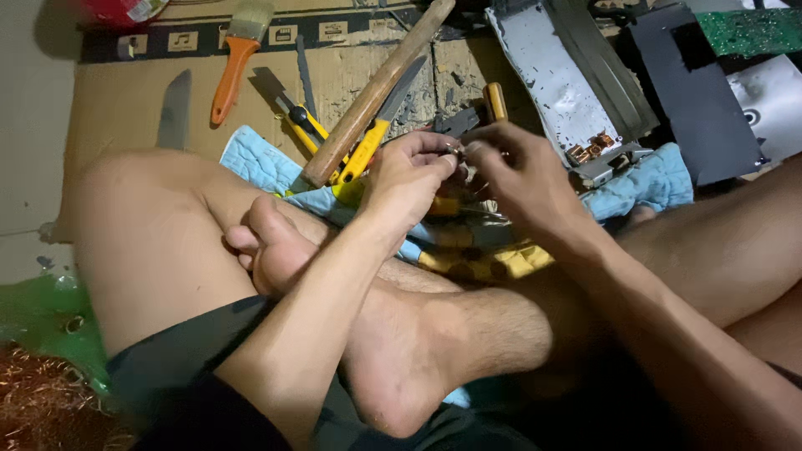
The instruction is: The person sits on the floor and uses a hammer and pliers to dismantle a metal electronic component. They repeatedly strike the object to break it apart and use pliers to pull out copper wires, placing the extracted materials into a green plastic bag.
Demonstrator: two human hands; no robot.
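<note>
I sit cross-legged on the floor, and both hands meet above my shins. My left hand (409, 171) and my right hand (518, 171) pinch a small metal part (458, 150) between their fingertips; it is too small and blurred to name. Just beyond the hands lie a wooden-handled hammer (376, 92), a yellow-handled cutter (368, 150) and another wooden-handled tool (494, 102). Under the hands is a light blue quilted cloth (259, 159) with yellow cloth (501, 260) on it.
An orange-handled paintbrush (234, 63) and a knife blade (174, 113) lie on cardboard (117, 108) at the far left. A grey metal casing (560, 83) with small copper coils (589, 149), dark panels and a green circuit board (748, 29) lie far right. Tangled copper wire (42, 405) sits lower left.
</note>
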